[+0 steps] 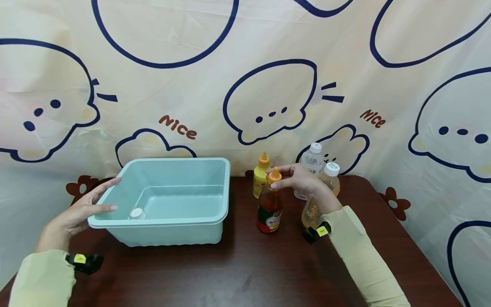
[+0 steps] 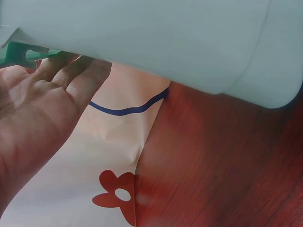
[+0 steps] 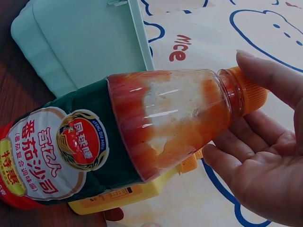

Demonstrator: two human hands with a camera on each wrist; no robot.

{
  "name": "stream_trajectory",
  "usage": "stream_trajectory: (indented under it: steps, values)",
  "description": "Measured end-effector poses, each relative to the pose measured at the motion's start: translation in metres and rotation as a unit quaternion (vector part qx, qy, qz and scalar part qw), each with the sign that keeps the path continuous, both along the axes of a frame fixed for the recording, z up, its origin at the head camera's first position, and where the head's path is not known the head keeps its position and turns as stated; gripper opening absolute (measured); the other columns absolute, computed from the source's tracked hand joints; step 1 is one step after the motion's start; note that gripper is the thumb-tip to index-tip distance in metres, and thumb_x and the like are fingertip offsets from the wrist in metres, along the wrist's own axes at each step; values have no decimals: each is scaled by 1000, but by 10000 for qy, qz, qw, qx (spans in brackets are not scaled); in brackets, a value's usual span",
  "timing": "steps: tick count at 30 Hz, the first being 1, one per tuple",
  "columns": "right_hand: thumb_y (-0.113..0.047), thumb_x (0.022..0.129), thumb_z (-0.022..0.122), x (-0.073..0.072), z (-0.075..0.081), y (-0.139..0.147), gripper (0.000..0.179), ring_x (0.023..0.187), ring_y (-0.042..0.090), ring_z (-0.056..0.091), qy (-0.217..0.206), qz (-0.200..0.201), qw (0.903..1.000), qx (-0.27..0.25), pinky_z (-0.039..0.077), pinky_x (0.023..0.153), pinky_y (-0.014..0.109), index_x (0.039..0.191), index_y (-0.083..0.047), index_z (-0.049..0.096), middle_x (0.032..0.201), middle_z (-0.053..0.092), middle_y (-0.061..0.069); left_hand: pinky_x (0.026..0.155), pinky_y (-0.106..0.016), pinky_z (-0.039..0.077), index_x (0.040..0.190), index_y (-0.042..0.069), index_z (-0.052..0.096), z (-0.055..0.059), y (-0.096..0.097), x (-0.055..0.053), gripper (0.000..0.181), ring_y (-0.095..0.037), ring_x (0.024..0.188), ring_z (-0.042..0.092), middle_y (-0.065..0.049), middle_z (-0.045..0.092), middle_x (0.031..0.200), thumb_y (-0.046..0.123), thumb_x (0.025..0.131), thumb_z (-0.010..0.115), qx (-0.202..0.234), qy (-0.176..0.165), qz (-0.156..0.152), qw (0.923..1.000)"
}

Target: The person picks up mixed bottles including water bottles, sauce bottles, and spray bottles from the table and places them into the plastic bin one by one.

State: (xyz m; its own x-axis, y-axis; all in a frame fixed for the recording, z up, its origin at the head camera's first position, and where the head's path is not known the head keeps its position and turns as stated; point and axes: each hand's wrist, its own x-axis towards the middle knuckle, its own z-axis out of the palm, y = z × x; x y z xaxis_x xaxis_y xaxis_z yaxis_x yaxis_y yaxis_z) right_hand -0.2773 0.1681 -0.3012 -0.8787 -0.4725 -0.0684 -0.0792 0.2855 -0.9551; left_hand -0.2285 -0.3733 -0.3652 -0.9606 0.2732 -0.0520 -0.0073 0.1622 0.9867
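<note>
At the left, my left hand [image 1: 82, 211] grips the rim of a light blue plastic bin [image 1: 172, 234], thumb spread over the edge. In the left wrist view its fingers [image 2: 71, 75] tuck up under the bin's rim. A small clear item with a white top [image 1: 137, 212] is in the bin's near left corner. My right hand [image 1: 301, 181] pinches the orange cap [image 1: 274, 175] of a ketchup bottle [image 1: 270, 209] from above. This bottle is upright, with red sauce and a green label, right of the bin. In the right wrist view the thumb lies along the cap [image 3: 253, 92].
A yellow squeeze bottle [image 1: 259, 179] stands just behind the ketchup. Two clear bottles with white caps, one with pale contents [image 1: 311, 213] and one farther back [image 1: 312, 158], stand near the right wrist. A printed cloth [image 1: 199, 102] hangs behind the dark wooden table [image 1: 245, 273].
</note>
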Motion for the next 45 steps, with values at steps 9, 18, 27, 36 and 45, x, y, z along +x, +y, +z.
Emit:
stream_trajectory:
  steps: [9, 18, 27, 36, 45]
  values:
    - [-12, 76, 72, 1, 0, 0, 53, 109, 22, 52, 80, -66, 9998, 175, 41, 95, 39, 124, 1, 54, 123, 56, 13, 68, -35, 55, 140, 37, 27, 1, 0, -1, 70, -13, 87, 60, -3, 23, 132, 0, 88, 52, -109, -28, 64, 9999]
    - [-9, 75, 73, 1, -1, -4, 48, 106, 24, 51, 140, -142, 9995, 250, 40, 95, 40, 120, 1, 57, 118, 58, 14, 67, -35, 55, 140, 37, 28, 0, 0, 0, 69, -14, 86, 60, 6, 28, 124, 0, 87, 52, -94, 11, 21, 10000]
    - [-8, 77, 71, 1, 2, -10, 46, 102, 24, 51, 246, -49, 9993, 264, 44, 90, 37, 120, 3, 57, 119, 57, 17, 67, -35, 55, 140, 37, 27, 0, -1, 0, 70, -14, 86, 60, 0, 26, 128, 0, 87, 53, -94, -9, 38, 9999]
    - [-9, 77, 70, 4, 15, -16, 46, 102, 23, 52, 372, -100, 9991, 197, 41, 93, 39, 119, 3, 57, 122, 54, 15, 67, -36, 54, 140, 39, 26, 0, -1, 0, 71, -15, 85, 61, -9, 22, 132, 1, 87, 54, -236, -51, 124, 9996]
    - [-10, 77, 70, 10, 29, -24, 47, 104, 26, 52, 299, -286, 9991, 135, 37, 97, 42, 121, 1, 56, 115, 59, 15, 67, -37, 54, 139, 38, 28, 0, 0, 0, 69, -18, 83, 62, 6, 28, 122, 1, 87, 53, -121, -35, 62, 9999]
